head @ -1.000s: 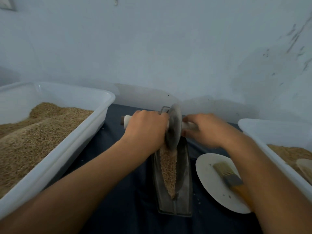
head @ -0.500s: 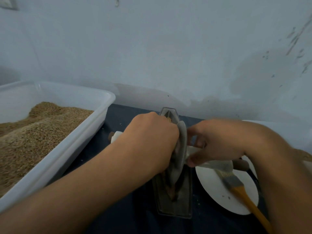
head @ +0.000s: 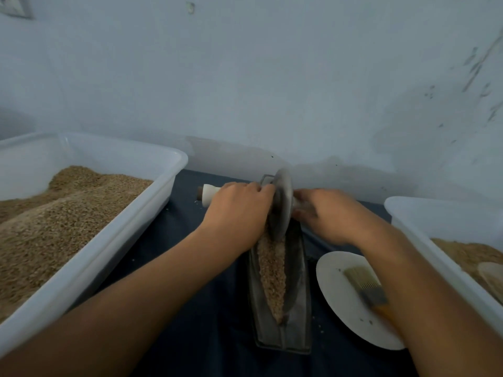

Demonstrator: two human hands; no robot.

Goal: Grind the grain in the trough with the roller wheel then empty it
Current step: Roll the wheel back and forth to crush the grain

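Grain fills the big white tub (head: 114, 229) on the far left, heaped high toward its near side, and the tub's long rim runs close along the person's left forearm. Right of it, on the dark cloth (head: 190, 308) covering the table, the white-wrapped handle (head: 208, 195) of the wheel's axle sticks out past the knuckles of the left hand (head: 239, 213), which is curled round it. The wheel (head: 281, 205), a thin grey disc standing on edge, sits at the far end of the trough (head: 299, 317), between the two hands. The trough is a long narrow metal boat lying lengthwise away from the person, and a strip of grain (head: 272, 278) lies along its bottom from the wheel to its near tip. The right hand (head: 329, 216) grips the axle on the wheel's other side, fingers wrapped over it; the handle there is almost hidden by them. Just right of the trough lies a white plate (head: 337, 284), with a brush (head: 364, 284) resting on it, bristles pointing away and its yellow handle running under the right forearm, which covers part of the plate. Farther right a second white tub (head: 424, 213) holds a lower layer of ground grain and something pale and rounded at the frame's edge. Loose crumbs dot the cloth. A scuffed pale blue wall (head: 272, 77) stands right behind the table.
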